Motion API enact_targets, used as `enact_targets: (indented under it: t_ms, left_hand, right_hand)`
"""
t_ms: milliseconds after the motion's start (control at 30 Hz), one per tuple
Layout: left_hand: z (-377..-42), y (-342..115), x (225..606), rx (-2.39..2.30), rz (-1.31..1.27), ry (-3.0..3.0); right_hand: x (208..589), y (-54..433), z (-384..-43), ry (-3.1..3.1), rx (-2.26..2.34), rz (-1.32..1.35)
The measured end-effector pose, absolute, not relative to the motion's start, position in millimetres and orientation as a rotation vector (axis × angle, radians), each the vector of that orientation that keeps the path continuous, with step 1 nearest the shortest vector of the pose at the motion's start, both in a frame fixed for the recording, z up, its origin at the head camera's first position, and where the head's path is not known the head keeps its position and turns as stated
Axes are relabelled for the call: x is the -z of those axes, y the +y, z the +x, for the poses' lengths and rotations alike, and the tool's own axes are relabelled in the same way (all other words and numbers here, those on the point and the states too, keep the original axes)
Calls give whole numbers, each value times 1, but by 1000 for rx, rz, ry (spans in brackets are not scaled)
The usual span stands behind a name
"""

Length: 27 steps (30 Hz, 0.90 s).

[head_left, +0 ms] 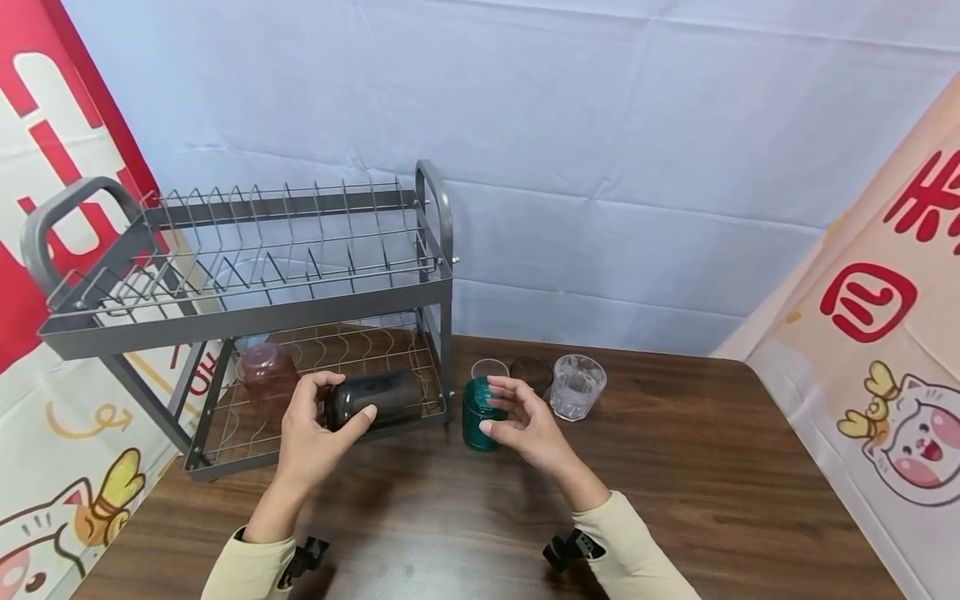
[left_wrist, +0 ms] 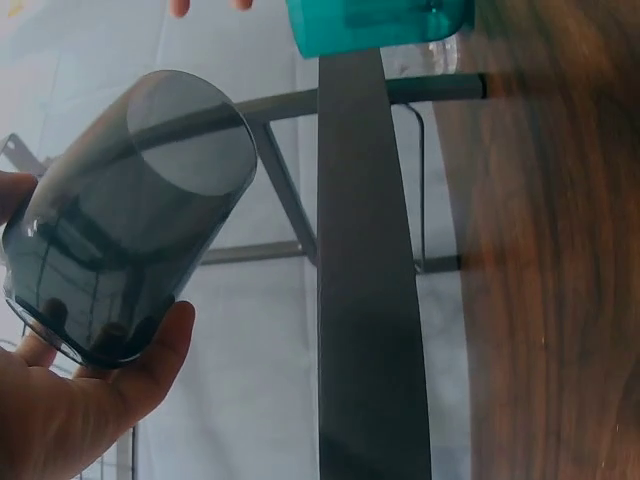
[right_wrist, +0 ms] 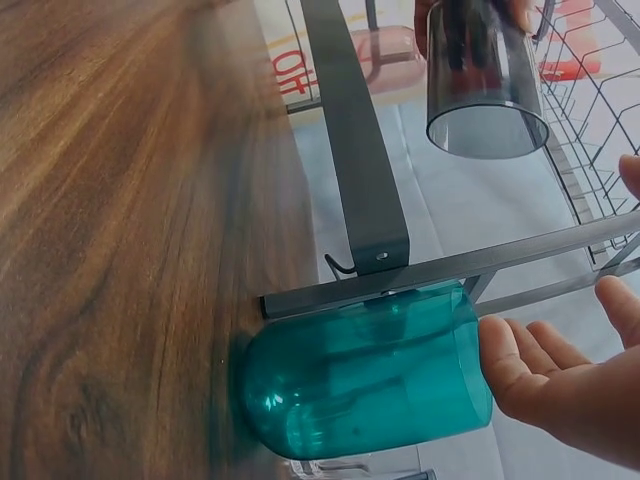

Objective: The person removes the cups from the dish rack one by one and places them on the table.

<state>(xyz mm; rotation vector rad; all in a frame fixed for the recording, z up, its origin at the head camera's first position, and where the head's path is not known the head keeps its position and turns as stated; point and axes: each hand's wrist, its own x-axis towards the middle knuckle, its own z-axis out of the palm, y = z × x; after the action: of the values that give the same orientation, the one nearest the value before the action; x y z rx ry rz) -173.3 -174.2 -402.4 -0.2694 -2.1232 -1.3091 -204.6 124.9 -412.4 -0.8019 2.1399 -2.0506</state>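
Note:
My left hand [head_left: 315, 433] grips a dark grey see-through cup [head_left: 378, 397] by its base end, thumb on the near side. The cup lies sideways in the air at the front of the rack's lower tier, its mouth pointing right. On the table just right of the rack stands a teal see-through cup [head_left: 480, 421], upright. My right hand [head_left: 528, 425] is at the teal cup's rim, fingers spread and loosely bent; in the right wrist view its fingertips [right_wrist: 497, 345] are right by the rim, and contact is hard to tell.
A grey two-tier dish rack [head_left: 247, 321] stands at the left, with a reddish cup [head_left: 268, 379] upside down on its lower tier. Behind and right of the teal cup are a clear ribbed glass [head_left: 577, 387], a dark brown glass [head_left: 531, 373] and another clear rim [head_left: 490, 367]. The wooden table [head_left: 675, 483] extends right.

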Motion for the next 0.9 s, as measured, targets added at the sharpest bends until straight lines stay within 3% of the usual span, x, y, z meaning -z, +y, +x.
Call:
enact_targets:
  t_ms: [467, 600, 900]
  left_hand:
    - [-175, -157, 409, 1365, -337, -2128]
    - [-166, -146, 393, 1407, -326, -2143]
    - [-180, -145, 416, 1424, -373, -2113]
  right_hand:
    - [413, 123, -205, 2088, 2069, -781]
    - [412, 122, -205, 2085, 2067, -763]
    - [415, 121, -206, 2089, 2062, -790]
